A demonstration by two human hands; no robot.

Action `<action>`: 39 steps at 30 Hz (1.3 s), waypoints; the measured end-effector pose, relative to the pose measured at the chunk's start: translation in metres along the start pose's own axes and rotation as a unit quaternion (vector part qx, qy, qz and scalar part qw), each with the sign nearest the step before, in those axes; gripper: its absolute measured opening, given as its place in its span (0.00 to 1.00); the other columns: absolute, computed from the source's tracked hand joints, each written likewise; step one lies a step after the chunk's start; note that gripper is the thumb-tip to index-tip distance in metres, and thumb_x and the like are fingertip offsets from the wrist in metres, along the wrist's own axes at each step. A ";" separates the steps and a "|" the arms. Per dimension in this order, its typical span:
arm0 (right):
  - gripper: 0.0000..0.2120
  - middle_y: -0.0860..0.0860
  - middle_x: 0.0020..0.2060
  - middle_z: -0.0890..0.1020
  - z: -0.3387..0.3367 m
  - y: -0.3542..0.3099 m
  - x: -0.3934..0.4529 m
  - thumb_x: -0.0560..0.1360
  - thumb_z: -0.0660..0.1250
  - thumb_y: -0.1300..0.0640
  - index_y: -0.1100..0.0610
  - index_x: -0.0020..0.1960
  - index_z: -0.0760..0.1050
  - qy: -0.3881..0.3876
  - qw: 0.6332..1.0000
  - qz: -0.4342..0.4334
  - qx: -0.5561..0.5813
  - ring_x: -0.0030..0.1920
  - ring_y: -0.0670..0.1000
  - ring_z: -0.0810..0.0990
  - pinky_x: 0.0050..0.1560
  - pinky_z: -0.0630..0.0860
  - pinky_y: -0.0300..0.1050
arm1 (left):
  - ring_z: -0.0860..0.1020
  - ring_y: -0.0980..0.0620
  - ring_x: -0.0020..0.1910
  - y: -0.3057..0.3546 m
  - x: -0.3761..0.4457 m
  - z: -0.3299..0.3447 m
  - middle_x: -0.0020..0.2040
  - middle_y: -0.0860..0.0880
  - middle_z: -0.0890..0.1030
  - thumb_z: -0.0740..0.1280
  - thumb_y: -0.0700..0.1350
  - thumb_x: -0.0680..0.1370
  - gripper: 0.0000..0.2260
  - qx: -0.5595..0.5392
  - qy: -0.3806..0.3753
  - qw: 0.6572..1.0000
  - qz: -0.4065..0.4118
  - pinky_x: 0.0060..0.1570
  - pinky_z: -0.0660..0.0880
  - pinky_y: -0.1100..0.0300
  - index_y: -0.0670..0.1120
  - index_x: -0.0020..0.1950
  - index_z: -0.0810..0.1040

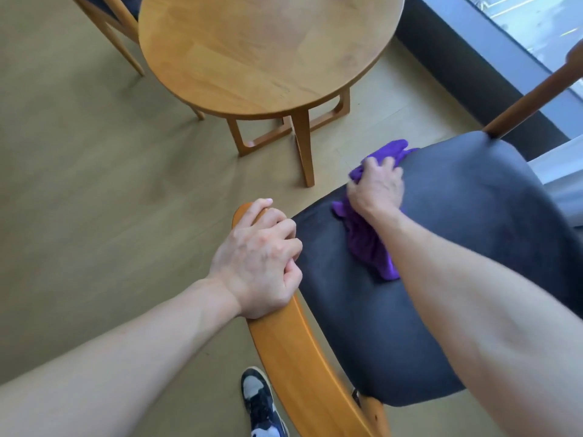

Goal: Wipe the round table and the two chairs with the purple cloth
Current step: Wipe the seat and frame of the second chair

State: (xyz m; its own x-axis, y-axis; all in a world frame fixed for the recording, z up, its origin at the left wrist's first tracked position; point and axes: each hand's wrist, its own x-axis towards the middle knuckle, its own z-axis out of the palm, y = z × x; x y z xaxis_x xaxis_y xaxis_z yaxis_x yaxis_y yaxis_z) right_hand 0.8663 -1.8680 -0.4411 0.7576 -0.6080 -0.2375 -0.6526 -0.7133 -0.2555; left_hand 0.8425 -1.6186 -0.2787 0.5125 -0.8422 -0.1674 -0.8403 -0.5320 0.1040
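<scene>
Cloth first: the purple cloth (367, 238) lies bunched on the dark seat (457, 247) of the near chair, toward its front-left edge, trailing back along the cushion. Your right hand (377, 187) has its fingers curled into the cloth and holds it against the seat. Your left hand (260, 260) is wrapped around the chair's wooden backrest rail (299, 357), fingers closed over its top end. Just beyond the seat stands the round table (268, 48), its nearest leg close to the cloth. The second chair (110, 26) sits behind the table at upper left. Your shoe (260, 402) rests on the floor beside the rail, and a window (536, 23) runs along the right.
</scene>
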 end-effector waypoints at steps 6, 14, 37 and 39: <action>0.18 0.57 0.58 0.76 0.035 -0.061 -0.094 0.76 0.65 0.45 0.54 0.60 0.76 -0.102 0.969 -0.223 0.031 0.57 0.61 0.74 0.57 0.75 0.53 | 0.76 0.45 0.51 0.002 0.002 -0.003 0.42 0.49 0.78 0.57 0.48 0.72 0.13 0.016 0.011 1.000 0.009 0.75 0.61 0.45 0.48 0.36 0.80; 0.17 0.55 0.48 0.74 0.024 0.041 -0.181 0.70 0.72 0.46 0.54 0.53 0.75 -0.169 0.867 -0.466 -0.051 0.43 0.57 0.72 0.42 0.76 0.54 | 0.76 0.43 0.53 0.002 0.004 -0.008 0.43 0.47 0.79 0.57 0.49 0.72 0.15 0.056 -0.022 0.998 0.007 0.74 0.60 0.46 0.47 0.37 0.82; 0.17 0.49 0.53 0.71 0.034 0.105 -0.249 0.73 0.64 0.42 0.50 0.57 0.73 -0.166 0.844 -0.509 -0.045 0.49 0.55 0.70 0.43 0.72 0.51 | 0.76 0.45 0.49 0.160 -0.081 0.020 0.41 0.48 0.82 0.63 0.48 0.71 0.12 -0.099 -0.034 0.989 -0.102 0.78 0.57 0.45 0.45 0.44 0.84; 0.14 0.49 0.50 0.71 0.029 0.150 -0.263 0.73 0.65 0.42 0.48 0.54 0.72 -0.195 0.800 -0.563 -0.063 0.46 0.54 0.69 0.40 0.73 0.52 | 0.76 0.45 0.46 0.161 -0.078 0.020 0.39 0.47 0.80 0.61 0.47 0.70 0.12 -0.100 -0.021 0.987 -0.123 0.77 0.60 0.45 0.45 0.40 0.82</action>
State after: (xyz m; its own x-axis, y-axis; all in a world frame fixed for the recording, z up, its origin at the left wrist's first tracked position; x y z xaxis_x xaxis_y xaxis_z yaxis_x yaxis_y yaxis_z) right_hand 0.5689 -1.8050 -0.4438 0.7860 0.5836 -0.2039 0.4671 -0.7767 -0.4226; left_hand 0.6639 -1.6363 -0.2683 0.6853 -0.6834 -0.2518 -0.6376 -0.7300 0.2461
